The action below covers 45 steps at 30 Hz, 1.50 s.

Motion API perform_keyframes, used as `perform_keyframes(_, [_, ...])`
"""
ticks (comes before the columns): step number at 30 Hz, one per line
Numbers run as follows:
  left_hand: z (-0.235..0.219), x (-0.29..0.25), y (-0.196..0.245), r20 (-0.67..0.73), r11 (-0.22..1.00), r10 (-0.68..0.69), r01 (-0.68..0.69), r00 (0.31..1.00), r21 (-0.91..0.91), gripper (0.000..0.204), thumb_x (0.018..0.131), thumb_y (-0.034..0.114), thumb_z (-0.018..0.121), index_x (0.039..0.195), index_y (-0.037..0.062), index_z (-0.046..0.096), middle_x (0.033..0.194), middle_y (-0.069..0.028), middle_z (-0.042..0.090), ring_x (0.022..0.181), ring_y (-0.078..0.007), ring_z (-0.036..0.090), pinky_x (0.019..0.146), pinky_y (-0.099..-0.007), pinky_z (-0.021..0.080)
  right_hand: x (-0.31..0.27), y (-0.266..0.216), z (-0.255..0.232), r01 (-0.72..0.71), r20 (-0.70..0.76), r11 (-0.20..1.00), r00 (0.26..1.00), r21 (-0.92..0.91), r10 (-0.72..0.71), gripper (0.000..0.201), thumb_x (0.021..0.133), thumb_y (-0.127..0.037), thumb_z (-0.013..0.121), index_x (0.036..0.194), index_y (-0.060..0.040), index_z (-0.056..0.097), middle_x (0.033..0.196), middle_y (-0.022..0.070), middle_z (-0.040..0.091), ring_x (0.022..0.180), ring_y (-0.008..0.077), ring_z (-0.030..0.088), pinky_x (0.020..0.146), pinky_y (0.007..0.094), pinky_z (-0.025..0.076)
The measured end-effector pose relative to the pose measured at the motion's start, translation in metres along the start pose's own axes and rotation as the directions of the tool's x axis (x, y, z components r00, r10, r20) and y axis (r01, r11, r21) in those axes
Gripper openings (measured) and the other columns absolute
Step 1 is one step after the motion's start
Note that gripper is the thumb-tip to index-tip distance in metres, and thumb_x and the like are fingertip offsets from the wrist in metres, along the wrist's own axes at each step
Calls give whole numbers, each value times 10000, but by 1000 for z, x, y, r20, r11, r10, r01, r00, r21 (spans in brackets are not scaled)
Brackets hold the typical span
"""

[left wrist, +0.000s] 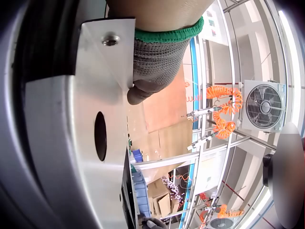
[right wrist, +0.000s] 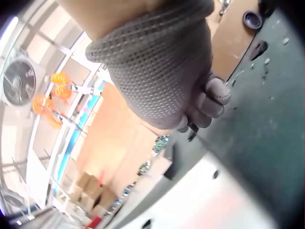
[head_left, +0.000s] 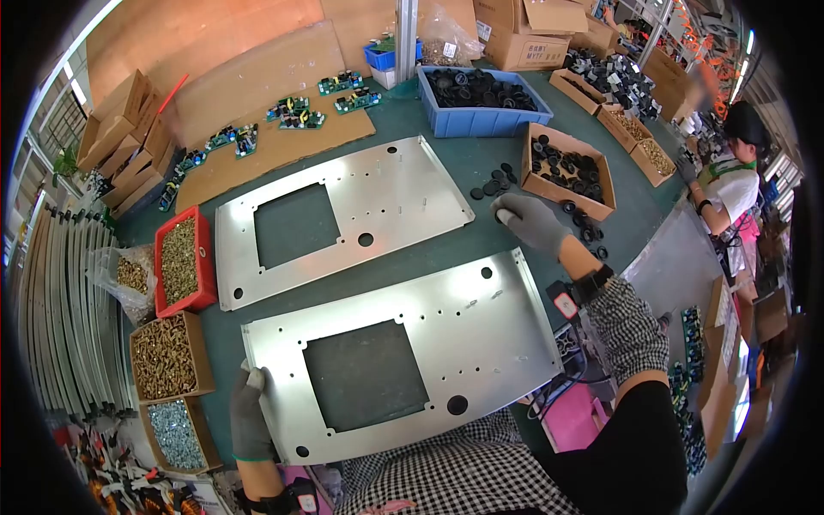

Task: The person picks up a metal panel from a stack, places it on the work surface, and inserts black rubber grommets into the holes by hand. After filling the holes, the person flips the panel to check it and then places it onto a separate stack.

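The near sheet-metal panel (head_left: 481,343), with a large square cutout and several holes, tilts up toward the person's body. My gloved left hand (head_left: 251,421) grips its left edge; in the left wrist view the panel's folded flange (left wrist: 102,71) hides most of that hand's fingers. My gloved right hand (head_left: 534,223) is above the table past the panel's far right corner. Its curled fingertips pinch a small black piece (right wrist: 192,131), mostly hidden by the fingers. Loose black round grommets (head_left: 493,185) lie just beyond that hand.
A second matching panel (head_left: 369,193) lies behind the near one. Black parts fill a blue bin (head_left: 481,123) and a cardboard box (head_left: 566,199) at the right. Hardware fills a red bin (head_left: 206,257) and boxes at left. Circuit boards (head_left: 296,113) stand at the back; another person (head_left: 738,180) works far right.
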<state>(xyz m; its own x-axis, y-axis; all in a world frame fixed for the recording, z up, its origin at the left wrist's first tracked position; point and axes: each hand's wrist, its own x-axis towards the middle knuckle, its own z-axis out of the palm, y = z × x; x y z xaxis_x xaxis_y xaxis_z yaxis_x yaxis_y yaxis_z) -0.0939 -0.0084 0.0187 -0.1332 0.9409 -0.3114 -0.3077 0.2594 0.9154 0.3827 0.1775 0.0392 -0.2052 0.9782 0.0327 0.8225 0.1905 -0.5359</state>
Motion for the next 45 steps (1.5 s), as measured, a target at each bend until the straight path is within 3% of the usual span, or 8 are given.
perform_keyframes(4, [16, -4, 9, 6, 999, -24, 24, 1000, -36, 445, 920, 276, 513, 1274, 11, 475, 1099, -119, 604, 943, -203, 636, 789, -332, 546, -39, -32, -4, -100, 206, 956, 978, 276, 43, 270, 830, -88, 646, 1089, -14, 643, 947, 64, 670, 832, 116, 598, 771, 268, 491])
perform_keyframes(11, [11, -1, 11, 52, 999, -35, 35, 998, -11, 507, 896, 262, 513, 1327, 10, 425, 1137, -152, 600, 986, -232, 637, 818, -354, 555, -49, -31, 17, -178, 366, 898, 930, 402, 21, 261, 838, -95, 621, 1090, -37, 661, 964, 77, 674, 832, 138, 608, 793, 278, 493])
perform_keyframes(17, [24, -3, 15, -30, 997, -27, 29, 999, 71, 507, 876, 217, 503, 1328, 5, 420, 1146, -158, 587, 984, -227, 628, 826, -343, 546, -50, -36, 20, 201, 215, 975, 960, -97, -176, 197, 809, -120, 653, 988, -48, 613, 909, 112, 654, 844, 286, 631, 750, 369, 501])
perform_keyframes(20, [26, -3, 17, -47, 993, -28, 33, 998, 117, 503, 879, 211, 500, 1331, 6, 419, 1143, -151, 587, 973, -218, 625, 826, -333, 538, -44, -49, 18, 294, 356, 884, 921, -362, -161, 190, 800, -133, 659, 960, -71, 576, 911, 118, 652, 863, 317, 632, 748, 393, 492])
perform_keyframes(26, [26, -6, 15, -62, 989, -4, 13, 998, 145, 511, 888, 198, 496, 1352, 2, 409, 1139, -126, 595, 963, -200, 621, 831, -319, 525, -5, -81, -1, 191, 571, 880, 814, -436, 106, 259, 782, -171, 691, 998, -76, 585, 878, 97, 652, 871, 275, 654, 691, 373, 515])
perform_keyframes(33, [21, -4, 12, 1, 992, 50, -50, 999, 116, 481, 911, 206, 505, 1351, 20, 448, 1150, -95, 595, 992, -174, 600, 849, -302, 499, -1, -10, 3, -87, 513, 990, 858, 106, 21, 340, 778, -283, 736, 1023, -68, 641, 995, 84, 612, 852, 213, 649, 672, 311, 527])
perform_keyframes(37, [8, 1, 3, -41, 985, 32, -25, 999, 169, 491, 898, 214, 518, 1343, 16, 457, 1151, -95, 595, 993, -177, 599, 848, -302, 492, -4, -18, 5, 150, 454, 971, 890, -186, -51, 343, 812, -336, 707, 1018, -67, 653, 986, 104, 617, 884, 264, 636, 768, 344, 511])
perform_keyframes(45, [4, -3, 6, -7, 996, -1, 2, 1000, 93, 541, 888, 141, 506, 1395, -24, 415, 1227, -121, 579, 1121, -183, 547, 949, -305, 433, 68, -24, 10, -131, 72, 929, 984, -346, 165, 285, 902, -236, 554, 1139, -82, 589, 1119, 157, 647, 1030, 321, 620, 910, 400, 474])
